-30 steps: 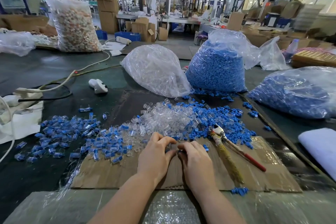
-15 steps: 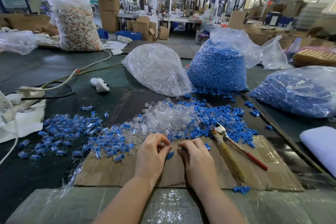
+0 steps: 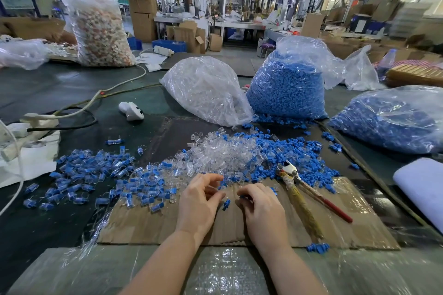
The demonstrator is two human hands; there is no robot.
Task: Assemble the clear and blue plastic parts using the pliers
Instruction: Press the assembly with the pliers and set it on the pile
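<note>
The clear and blue plastic parts (image 3: pixel 230 158) lie in a loose heap on the cardboard sheet (image 3: pixel 359 227), and this looks like the picking-up step: the left hand (image 3: pixel 200 201) has curled fingers (I cannot tell if it pinches a clear piece), the right hand (image 3: pixel 261 206) seems to pinch a small blue part, and one blue part (image 3: pixel 226 204) lies between them. Next the two pieces likely need pushing together, then a squeeze with the pliers (image 3: pixel 302 189), which lie untouched just beside the right hand. Behind the heap one bag (image 3: pixel 206 91) holds clear parts, and two bags (image 3: pixel 287 88) hold blue ones.

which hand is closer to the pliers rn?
Right. The right hand lies on the cardboard just beside the pliers; the left hand is beyond it, farther from them. Neither touches them.
</note>
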